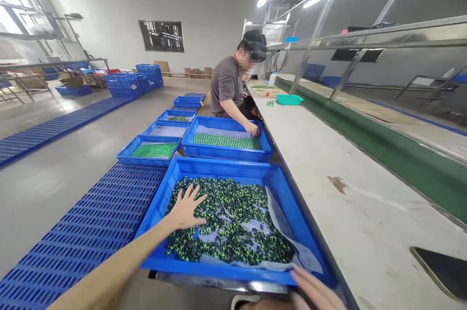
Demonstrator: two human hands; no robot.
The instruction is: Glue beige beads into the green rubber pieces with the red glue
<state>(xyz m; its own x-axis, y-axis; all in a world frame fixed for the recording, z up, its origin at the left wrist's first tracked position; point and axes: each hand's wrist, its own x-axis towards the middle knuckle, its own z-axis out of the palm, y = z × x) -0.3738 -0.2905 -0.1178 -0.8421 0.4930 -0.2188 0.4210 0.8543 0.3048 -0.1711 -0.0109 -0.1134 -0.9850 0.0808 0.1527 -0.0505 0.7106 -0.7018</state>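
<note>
Blue tray (280,181) under a spread left hand (187,210); right hand (314,290) grips its rim, so green-black parts (233,222) might spill

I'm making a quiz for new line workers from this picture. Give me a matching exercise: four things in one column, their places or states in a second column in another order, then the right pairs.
Things:
1. left hand
2. right hand
3. teal tray
4. co-worker's hand

Places or states:
A. stands on the long pale table
B. at the near right corner of the nearest blue tray
C. spread flat on the small dark and green parts
D. reaches into the second blue tray, on rows of green parts

Pairs: 1-C, 2-B, 3-A, 4-D
</note>
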